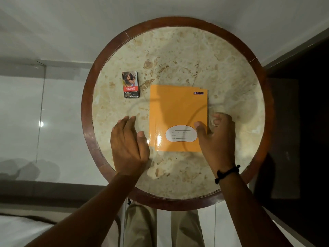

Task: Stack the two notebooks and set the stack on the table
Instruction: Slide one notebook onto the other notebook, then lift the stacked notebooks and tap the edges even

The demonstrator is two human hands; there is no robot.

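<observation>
Two orange notebooks lie stacked flat near the middle of the round table (178,50). The top notebook (179,111) has a white label and sits slightly to the right of the lower notebook (151,118), whose left edge peeks out. My left hand (128,145) rests on the table just left of the stack, fingers apart, the thumb close to the notebooks' left edge. My right hand (217,138) is at the stack's right edge, its thumb pressing on the top cover near the label and its fingers curled beside the edge.
A cigarette pack (130,84) lies on the table, up and left of the notebooks. The marble top has a raised brown wooden rim (87,111). My legs show below the table's near edge. A dark cabinet stands at the right.
</observation>
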